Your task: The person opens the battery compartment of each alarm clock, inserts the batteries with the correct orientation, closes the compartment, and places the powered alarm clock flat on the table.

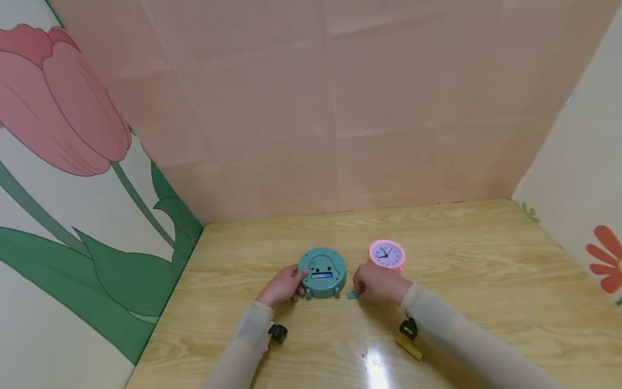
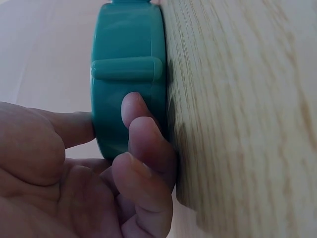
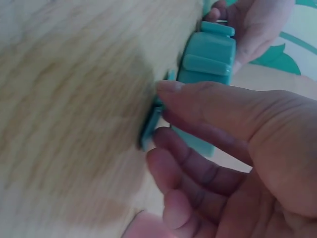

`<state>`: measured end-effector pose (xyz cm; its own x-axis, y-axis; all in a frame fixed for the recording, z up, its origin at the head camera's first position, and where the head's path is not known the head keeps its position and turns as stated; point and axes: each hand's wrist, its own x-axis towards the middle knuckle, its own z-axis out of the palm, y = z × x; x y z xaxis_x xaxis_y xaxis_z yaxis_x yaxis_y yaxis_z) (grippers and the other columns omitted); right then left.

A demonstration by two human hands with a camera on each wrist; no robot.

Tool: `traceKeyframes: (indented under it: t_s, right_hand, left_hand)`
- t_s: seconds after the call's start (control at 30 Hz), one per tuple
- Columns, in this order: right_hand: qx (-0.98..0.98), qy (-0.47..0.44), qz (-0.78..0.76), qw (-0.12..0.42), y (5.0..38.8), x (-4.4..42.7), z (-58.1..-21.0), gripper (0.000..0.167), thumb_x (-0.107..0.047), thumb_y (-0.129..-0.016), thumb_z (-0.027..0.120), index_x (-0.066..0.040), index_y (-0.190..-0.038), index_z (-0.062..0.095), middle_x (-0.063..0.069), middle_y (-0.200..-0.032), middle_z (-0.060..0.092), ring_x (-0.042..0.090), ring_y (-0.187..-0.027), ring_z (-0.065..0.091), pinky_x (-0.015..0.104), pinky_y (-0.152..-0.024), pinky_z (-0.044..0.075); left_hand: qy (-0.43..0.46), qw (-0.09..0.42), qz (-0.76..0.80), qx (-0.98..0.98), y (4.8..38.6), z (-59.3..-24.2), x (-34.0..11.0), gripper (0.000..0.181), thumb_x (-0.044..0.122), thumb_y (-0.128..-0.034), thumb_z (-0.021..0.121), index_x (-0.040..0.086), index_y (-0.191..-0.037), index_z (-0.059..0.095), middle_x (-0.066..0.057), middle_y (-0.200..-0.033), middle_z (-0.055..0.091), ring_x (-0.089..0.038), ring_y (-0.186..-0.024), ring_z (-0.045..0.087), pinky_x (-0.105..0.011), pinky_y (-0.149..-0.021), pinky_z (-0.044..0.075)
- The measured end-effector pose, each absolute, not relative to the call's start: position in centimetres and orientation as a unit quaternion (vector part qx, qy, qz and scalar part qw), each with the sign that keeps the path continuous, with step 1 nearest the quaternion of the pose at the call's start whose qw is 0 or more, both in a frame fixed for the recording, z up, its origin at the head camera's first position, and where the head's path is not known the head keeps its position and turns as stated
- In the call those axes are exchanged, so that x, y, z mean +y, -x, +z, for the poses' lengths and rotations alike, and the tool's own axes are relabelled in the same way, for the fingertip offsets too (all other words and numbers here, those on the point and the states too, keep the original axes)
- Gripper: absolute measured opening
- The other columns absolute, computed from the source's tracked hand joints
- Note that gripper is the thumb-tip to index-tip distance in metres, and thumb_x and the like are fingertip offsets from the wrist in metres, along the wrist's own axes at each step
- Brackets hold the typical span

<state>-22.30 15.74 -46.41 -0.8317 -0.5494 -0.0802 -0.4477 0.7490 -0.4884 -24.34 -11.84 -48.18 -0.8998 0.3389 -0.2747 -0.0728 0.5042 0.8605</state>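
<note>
A round teal alarm clock [image 1: 322, 259] lies with its back up on the table, two small feet toward me. A blue-white battery [image 1: 322, 275] shows in the slot on its back. My left hand [image 1: 283, 286] grips the clock's left side, thumb on the back and fingers curled against the rim [image 2: 129, 39]. To the clock's right, my right hand [image 1: 381, 283] pinches a small teal battery cover [image 1: 352, 295] between thumb and forefinger, close to the tabletop. In the right wrist view, the cover [image 3: 150, 126] is partly hidden by the fingertips.
Just behind my right hand is a pink clock [image 1: 387, 254], face up, its lower edge partly hidden. A small yellow cylinder [image 1: 410, 348] lies beside my right forearm. A pink-covered wall [image 1: 340, 135] rises at the table's back edge.
</note>
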Motion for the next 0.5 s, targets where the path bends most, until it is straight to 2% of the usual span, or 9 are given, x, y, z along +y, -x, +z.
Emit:
traceKeyframes:
  t_s: [0.17, 0.5]
  right_hand:
    - [0.933, 0.268, -0.219, 0.099, 22.21, 15.53, -46.85, 0.013, -0.009, -0.082, 0.080, -0.018, -0.077, 0.073, -0.009, -0.080, 0.068, 0.008, -0.071, 0.056, 0.029, -0.069, 0.052]
    - [0.927, 0.309, -0.211, 0.025, 22.29, 15.87, -46.57, 0.018, -0.005, -0.081, 0.076, -0.018, -0.071, 0.069, -0.012, -0.069, 0.059, 0.005, -0.064, 0.050, 0.024, -0.059, 0.046]
  left_hand:
    - [-0.074, 0.213, 0.495, 0.839, 24.24, -48.50, -11.87, 0.031, 0.033, -0.1082, 0.045, 0.007, -0.116, 0.058, -0.014, -0.080, 0.065, -0.020, -0.059, 0.055, -0.030, -0.054, 0.048]
    - [-0.073, 0.208, 0.490, 0.843, 24.37, -48.43, -11.97, 0.032, 0.034, -0.1081, 0.044, 0.007, -0.115, 0.058, -0.014, -0.079, 0.064, -0.020, -0.058, 0.054, -0.029, -0.052, 0.044]
